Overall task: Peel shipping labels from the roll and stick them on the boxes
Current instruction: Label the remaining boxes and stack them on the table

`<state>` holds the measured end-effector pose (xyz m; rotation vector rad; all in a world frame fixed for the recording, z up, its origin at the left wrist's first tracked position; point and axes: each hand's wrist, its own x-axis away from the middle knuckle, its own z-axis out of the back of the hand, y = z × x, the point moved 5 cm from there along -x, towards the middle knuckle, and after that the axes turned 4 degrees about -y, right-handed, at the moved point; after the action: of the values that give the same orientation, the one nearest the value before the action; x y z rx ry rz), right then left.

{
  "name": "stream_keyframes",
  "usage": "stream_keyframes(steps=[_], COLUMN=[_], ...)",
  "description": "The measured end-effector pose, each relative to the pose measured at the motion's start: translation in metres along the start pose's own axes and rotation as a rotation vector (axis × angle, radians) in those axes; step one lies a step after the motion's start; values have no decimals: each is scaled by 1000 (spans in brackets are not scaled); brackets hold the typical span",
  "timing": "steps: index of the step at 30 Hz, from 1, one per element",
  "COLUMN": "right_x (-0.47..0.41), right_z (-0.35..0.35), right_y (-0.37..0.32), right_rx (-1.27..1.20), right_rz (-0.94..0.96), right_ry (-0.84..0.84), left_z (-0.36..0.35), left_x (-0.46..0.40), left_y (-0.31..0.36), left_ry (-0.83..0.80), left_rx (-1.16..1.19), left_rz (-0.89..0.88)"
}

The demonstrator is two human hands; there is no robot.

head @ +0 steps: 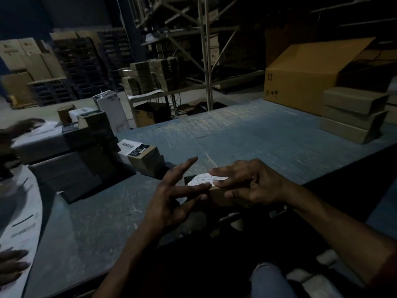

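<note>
A small cardboard box (221, 195) lies on the blue-grey table (247, 136) in front of me, with a white shipping label (203, 179) on its top. My left hand (171, 198) has its fingers spread and straight, one fingertip pressing the label's near edge. My right hand (247, 183) reaches in from the right, its straight fingers pressing down on the label's right part. Most of the box is hidden beneath both hands. A long white strip of labels (19, 224) curves along the left edge of the view.
A labelled small box (146, 157) sits by a stack of dark boxes (86, 151) at the left. Flat cartons (352, 115) and a large carton (305, 78) stand at the back right. Another person's hands (12, 263) rest on the label strip. Shelving stands behind.
</note>
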<state>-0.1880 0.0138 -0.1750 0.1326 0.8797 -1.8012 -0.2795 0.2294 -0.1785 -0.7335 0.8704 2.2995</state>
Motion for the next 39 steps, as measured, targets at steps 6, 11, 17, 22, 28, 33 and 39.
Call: stream_keyframes(steps=[6, 11, 17, 22, 28, 33, 39], right_x=[9, 11, 15, 11, -7, -5, -10], right_z=[3, -5, -15, -1, 8, 6, -6], right_y=[-19, -50, -48, -17, 7, -2, -7], right_rx=[365, 636, 659, 228, -171, -131, -12], right_rz=[207, 466, 402, -172, -456, -366, -217], right_ry=[124, 156, 240, 317, 123, 227, 216], left_z=[12, -4, -7, -7, -10, -13, -16], left_x=[9, -3, -9, 1, 1, -1, 1], left_y=[-16, -12, -4, -13, -9, -15, -21], left_ry=[368, 75, 215, 275, 235, 239, 311], left_rx=[647, 856, 971, 807, 798, 721, 672], left_rz=[623, 1019, 966, 814, 634, 666, 649])
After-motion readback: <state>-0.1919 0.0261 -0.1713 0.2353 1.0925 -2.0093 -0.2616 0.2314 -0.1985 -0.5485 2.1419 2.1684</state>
